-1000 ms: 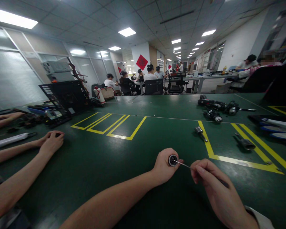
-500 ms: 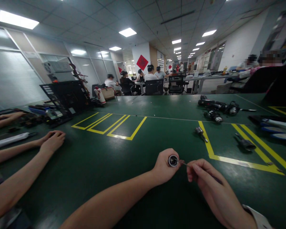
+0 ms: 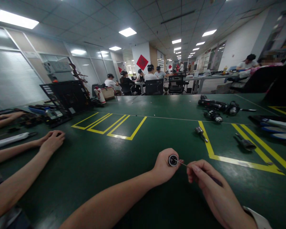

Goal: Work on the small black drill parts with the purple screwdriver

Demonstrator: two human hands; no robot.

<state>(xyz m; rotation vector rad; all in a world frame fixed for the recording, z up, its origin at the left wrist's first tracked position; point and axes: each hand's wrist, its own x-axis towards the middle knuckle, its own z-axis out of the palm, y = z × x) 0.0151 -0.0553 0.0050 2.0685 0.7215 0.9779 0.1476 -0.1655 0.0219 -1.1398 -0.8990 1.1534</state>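
My left hand (image 3: 165,167) is wrapped round a dark cylindrical part (image 3: 173,160) with a pale rim, its open end facing me. My right hand (image 3: 206,176) pinches a thin metal rod (image 3: 184,163), whose far tip reaches into the open end of the part. What lies deep inside the part is too small to tell. Beyond my right hand, a small metal fitting (image 3: 201,134) lies by a yellow tape line, and a cup-shaped metal piece (image 3: 246,143) lies farther right.
Black tool parts (image 3: 214,109) lie at the back right, with blue-and-white handled items (image 3: 278,127) at the right edge. On the left, another person's hands (image 3: 51,140) rest on the green table (image 3: 85,178) near a white tool (image 3: 10,141) and a black frame (image 3: 66,98).
The thin rod shows a slightly different angle at the part's opening. Both my hands hold nearly the same place and grip.
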